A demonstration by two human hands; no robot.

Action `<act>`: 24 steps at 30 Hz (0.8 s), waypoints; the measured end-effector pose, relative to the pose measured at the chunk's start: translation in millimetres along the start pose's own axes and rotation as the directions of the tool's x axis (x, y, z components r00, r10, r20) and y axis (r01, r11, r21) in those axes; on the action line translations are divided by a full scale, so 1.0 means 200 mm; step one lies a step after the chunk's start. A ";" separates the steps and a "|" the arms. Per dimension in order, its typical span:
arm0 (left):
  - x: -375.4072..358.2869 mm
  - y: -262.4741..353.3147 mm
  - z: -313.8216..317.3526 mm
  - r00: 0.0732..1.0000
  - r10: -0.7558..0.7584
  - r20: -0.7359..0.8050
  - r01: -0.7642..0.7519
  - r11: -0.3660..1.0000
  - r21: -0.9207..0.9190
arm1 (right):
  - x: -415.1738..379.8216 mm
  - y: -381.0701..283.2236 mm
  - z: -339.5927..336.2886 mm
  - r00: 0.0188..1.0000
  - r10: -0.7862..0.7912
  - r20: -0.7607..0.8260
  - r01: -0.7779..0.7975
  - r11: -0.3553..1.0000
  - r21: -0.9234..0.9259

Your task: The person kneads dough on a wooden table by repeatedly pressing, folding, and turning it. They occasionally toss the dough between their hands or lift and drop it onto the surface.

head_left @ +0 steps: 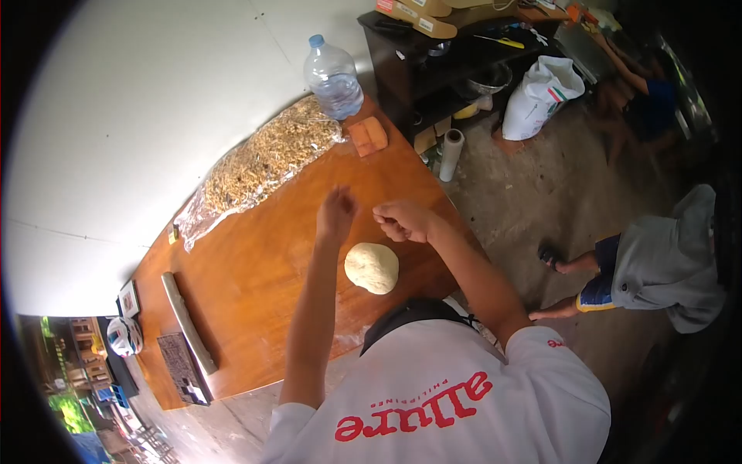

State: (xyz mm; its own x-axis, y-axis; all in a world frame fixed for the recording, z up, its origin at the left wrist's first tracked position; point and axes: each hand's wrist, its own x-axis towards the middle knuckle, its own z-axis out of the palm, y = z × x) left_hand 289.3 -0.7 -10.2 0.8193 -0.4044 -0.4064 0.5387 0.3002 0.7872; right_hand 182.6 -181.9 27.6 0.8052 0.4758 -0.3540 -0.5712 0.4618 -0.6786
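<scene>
A round ball of pale dough (372, 268) rests on the brown wooden table (263, 263), close to my body. My left hand (338, 215) is raised above the table just beyond the dough; its fingers are smeared by motion. To its right, my right hand (406, 222) hovers with its fingers curled and the thumb side pressed together. Whatever may be in that pinch is hidden or too small to name. Neither hand touches the dough.
Along the wall lies a clear plastic sheet of brown crumbly material (267, 155), near a large water bottle (334, 81) and an orange-brown block (368, 136). A long pale roll (185, 317) lies at left. A person in grey (657, 263) stands at right, near a white sack (541, 97).
</scene>
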 end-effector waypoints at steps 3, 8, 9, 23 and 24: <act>-0.26 -0.30 -0.37 0.993 -0.107 -0.050 0.104 0.992 -0.070 | -0.03 0.14 -0.12 0.999 -0.001 -0.041 0.004 0.998 0.069; -0.29 -0.29 -0.22 0.994 -0.014 -0.107 0.023 0.996 0.089 | -0.10 0.09 -0.32 0.954 -0.043 -0.298 0.074 0.993 0.093; -0.26 -0.19 -0.06 0.992 0.123 -0.034 -0.113 0.970 0.216 | -0.12 0.02 -0.35 0.916 -0.147 -0.372 0.172 0.984 0.036; 0.13 -0.18 0.75 0.898 0.055 0.435 -0.210 0.925 0.316 | -0.53 -0.42 -0.71 0.715 -0.312 -0.626 0.294 0.946 -0.136; 0.17 -0.28 0.58 0.863 0.325 0.386 -0.495 0.693 0.524 | -0.47 -0.28 -0.73 0.701 -0.253 -0.667 0.216 0.966 -0.139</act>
State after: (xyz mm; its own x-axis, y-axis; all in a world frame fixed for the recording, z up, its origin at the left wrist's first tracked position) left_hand 264.7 -132.3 -14.3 0.8066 -0.5850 0.0841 -0.1357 -0.0448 0.9897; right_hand 162.3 -361.7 4.7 0.8150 -0.2829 -0.5058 -0.3555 0.4452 -0.8218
